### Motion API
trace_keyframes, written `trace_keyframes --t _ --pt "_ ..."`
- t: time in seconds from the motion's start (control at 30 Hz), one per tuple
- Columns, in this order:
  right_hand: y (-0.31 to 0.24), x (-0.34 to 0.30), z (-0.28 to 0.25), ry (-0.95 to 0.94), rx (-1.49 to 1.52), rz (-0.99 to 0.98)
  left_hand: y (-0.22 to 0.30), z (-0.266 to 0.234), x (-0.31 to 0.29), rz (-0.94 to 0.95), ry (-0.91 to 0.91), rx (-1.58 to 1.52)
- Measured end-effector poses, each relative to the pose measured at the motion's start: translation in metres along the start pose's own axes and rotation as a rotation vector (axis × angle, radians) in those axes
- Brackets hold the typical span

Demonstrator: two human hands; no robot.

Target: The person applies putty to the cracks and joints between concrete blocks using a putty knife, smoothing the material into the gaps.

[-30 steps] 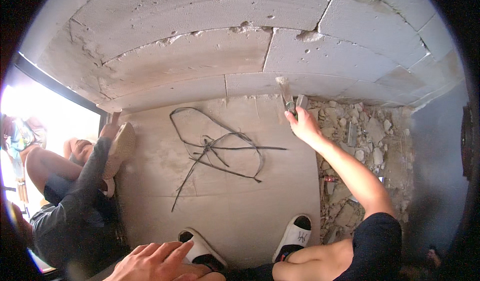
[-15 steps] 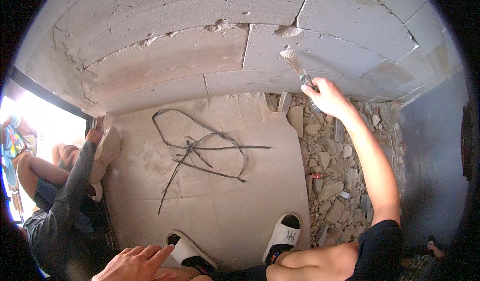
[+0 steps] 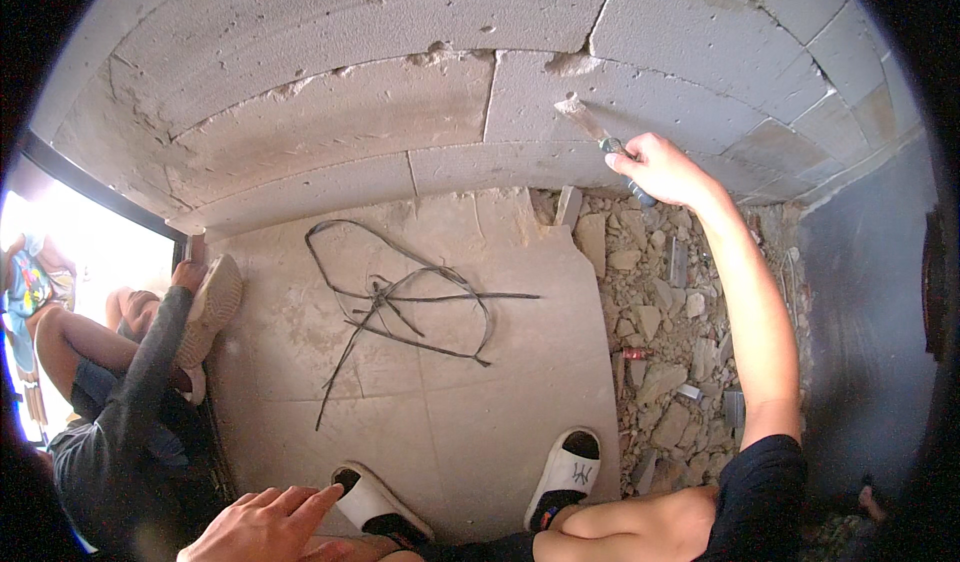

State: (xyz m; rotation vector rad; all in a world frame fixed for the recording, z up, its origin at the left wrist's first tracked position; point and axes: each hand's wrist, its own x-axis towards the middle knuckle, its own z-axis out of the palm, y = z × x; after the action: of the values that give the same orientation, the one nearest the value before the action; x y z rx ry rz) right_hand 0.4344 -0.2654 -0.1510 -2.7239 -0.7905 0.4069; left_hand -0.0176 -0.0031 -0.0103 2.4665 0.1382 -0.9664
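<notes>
At the block wall (image 3: 420, 112), my right hand (image 3: 660, 170) grips a scraper (image 3: 600, 137), blade tip on the mortar joint above floor level. Rubble (image 3: 660, 302) below, slab edge left of it. Arm fully extended. Left hand (image 3: 265, 527) open, low by my sandals (image 3: 565, 467).

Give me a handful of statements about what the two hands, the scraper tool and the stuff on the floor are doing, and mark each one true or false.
1. The right hand holds a scraper with its blade against the block wall. True.
2. The left hand grips a hammer. False: it is empty, fingers spread, low near the white slippers.
3. A tangle of dark straps lies on the floor slab. True.
4. The rubble lies left of the straps. False: it is to their right.
5. Another person sits at the left. True.
</notes>
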Motion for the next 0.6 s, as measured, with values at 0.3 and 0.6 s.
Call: trace_keyframes --t 0.3,0.6 --pt "-0.027 0.002 -0.024 -0.041 0.067 0.062 -0.002 0.000 0.000 0.008 0.016 -0.017" --pt "-0.061 0.009 -0.036 -0.007 0.194 0.177 -0.001 0.000 0.001 -0.017 -0.002 -0.018"
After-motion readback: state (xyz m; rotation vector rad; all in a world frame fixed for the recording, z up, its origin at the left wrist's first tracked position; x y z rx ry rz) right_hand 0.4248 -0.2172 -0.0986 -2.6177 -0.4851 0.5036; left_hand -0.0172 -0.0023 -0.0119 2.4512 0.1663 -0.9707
